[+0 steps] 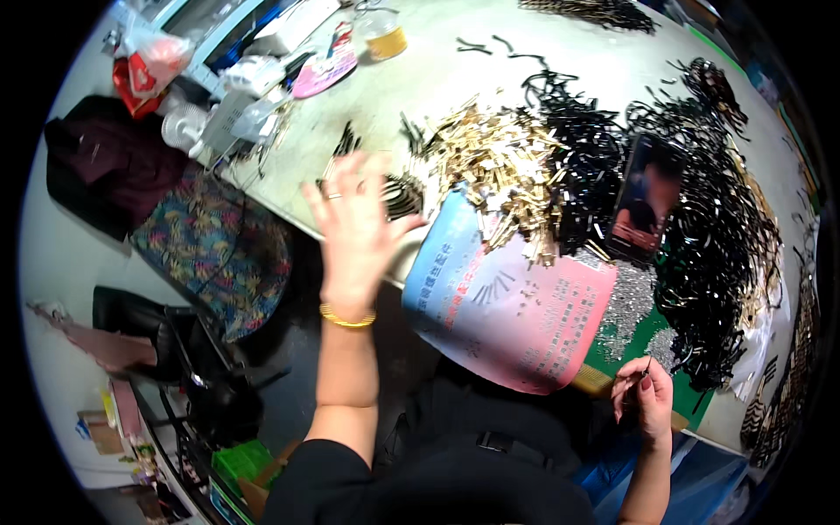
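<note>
From where I stand, the table (429,83) spreads out in front of the seated person. A heap of metal pieces (499,157) lies near its middle, just behind a printed sheet (507,306) that reaches out over the near edge. Right of that heap are loose strips (717,236), with a phone (646,197) among them, and grains (630,306) lie nearer the person, on a mat (643,337). The left hand (359,210) is left of the sheet, the right hand (646,398) right of it, near the grains. A jar (382,39) stands at the far left, and a small fan (184,127) is by the left edge.
</note>
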`<act>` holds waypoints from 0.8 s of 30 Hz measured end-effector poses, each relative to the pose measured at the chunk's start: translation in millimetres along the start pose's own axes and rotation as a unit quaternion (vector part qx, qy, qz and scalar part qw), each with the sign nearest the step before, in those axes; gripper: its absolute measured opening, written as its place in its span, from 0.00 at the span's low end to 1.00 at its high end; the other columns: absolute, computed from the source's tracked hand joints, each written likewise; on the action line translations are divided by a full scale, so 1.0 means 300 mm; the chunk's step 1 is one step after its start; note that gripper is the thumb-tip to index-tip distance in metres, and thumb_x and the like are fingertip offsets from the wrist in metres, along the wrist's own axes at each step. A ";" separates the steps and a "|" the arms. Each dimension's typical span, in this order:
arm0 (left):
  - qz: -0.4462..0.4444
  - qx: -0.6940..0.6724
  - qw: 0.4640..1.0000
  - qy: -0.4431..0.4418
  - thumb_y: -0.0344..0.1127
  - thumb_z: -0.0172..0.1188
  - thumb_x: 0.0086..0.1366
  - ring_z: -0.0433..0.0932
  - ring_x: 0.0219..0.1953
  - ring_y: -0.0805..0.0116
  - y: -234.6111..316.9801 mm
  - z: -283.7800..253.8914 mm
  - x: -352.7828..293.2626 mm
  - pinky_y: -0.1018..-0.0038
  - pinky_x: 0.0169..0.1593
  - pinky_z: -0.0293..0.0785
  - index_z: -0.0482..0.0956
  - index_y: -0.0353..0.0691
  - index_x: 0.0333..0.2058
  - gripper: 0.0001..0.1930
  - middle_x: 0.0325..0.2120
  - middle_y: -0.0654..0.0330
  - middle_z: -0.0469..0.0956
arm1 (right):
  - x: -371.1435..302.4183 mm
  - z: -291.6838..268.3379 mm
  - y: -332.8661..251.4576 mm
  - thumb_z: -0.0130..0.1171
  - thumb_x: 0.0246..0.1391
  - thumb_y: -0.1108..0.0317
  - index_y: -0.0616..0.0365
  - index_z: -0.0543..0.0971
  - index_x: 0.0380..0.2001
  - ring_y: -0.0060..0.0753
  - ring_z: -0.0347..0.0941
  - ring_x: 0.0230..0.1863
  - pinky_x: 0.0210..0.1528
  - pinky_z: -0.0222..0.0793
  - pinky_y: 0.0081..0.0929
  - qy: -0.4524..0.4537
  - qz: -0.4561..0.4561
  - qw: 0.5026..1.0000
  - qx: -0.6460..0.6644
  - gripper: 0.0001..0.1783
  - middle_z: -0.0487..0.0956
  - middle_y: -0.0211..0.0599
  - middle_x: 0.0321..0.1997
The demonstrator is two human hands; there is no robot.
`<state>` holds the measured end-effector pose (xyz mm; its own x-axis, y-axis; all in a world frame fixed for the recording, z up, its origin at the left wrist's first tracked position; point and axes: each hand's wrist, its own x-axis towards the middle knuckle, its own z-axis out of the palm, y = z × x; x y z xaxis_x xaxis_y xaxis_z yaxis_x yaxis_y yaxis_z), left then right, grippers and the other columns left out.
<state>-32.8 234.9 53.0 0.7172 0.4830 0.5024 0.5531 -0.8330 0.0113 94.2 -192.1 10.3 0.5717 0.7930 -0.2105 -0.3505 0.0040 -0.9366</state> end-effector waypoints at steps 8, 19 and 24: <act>0.178 0.005 0.984 0.013 0.37 0.76 0.49 0.80 0.40 0.55 -0.175 0.040 -0.030 0.48 0.70 0.62 0.80 0.42 0.43 0.22 0.36 0.57 0.81 | 0.008 -0.017 0.006 0.49 0.73 0.60 0.66 0.74 0.51 0.21 0.73 0.21 0.25 0.70 0.19 -0.028 -0.018 0.997 0.076 0.17 0.80 0.37 0.31; 0.300 -0.529 0.775 -0.172 0.37 0.74 0.56 0.76 0.32 0.67 1.261 -0.332 0.099 0.71 0.37 0.77 0.73 0.33 0.52 0.28 0.36 0.58 0.77 | 0.043 -0.050 0.074 0.48 0.73 0.52 0.57 0.75 0.42 0.18 0.68 0.15 0.16 0.62 0.21 -0.038 -0.094 0.988 0.117 0.19 0.74 0.29 0.24; 0.614 -0.362 0.701 -0.025 0.56 0.65 0.65 0.82 0.32 0.56 2.109 -0.307 -0.076 0.63 0.35 0.77 0.74 0.40 0.42 0.24 0.32 0.55 0.81 | 0.055 -0.019 0.071 0.48 0.71 0.58 0.58 0.75 0.41 0.26 0.71 0.13 0.13 0.66 0.25 -0.038 -0.136 0.975 0.170 0.15 0.73 0.35 0.22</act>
<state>261.8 -328.1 128.3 0.4879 -0.7249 0.4862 -0.8415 -0.5388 0.0411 100.4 -182.2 -14.7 0.6255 0.7774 0.0670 -0.4261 0.4122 -0.8053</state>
